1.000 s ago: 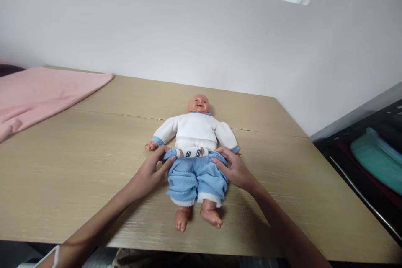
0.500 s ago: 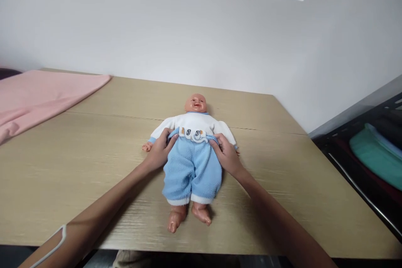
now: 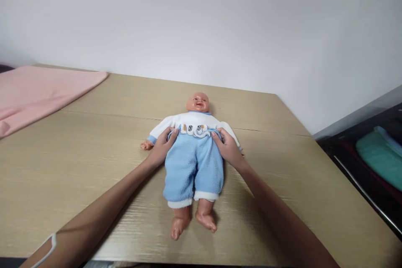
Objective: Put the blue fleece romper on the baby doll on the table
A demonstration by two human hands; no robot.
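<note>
The single view looks from the person's head, above the near edge of the counter (image 3: 94, 150), facing forward and down over its surface to the wall (image 3: 188, 29) behind the far edge. It sits close enough that the forearms (image 3: 97, 213) loom large from the bottom of the frame, with the doll (image 3: 195, 159) smaller mid-frame; the counter's far right corner also shows.

A baby doll (image 3: 197, 102) is laid face up on a wooden table (image 3: 109, 150), barefoot, its head toward a pale wall (image 3: 188, 29). It is dressed in a white top (image 3: 196, 119) and blue trousers (image 3: 182, 171). The waistband (image 3: 195, 131), decorated with eye motifs, is pinched on either side by the left hand (image 3: 164, 145) and right hand (image 3: 229, 147). A pink cloth (image 3: 47, 91) is spread at far left; green material (image 3: 380, 159) is seen at right
</note>
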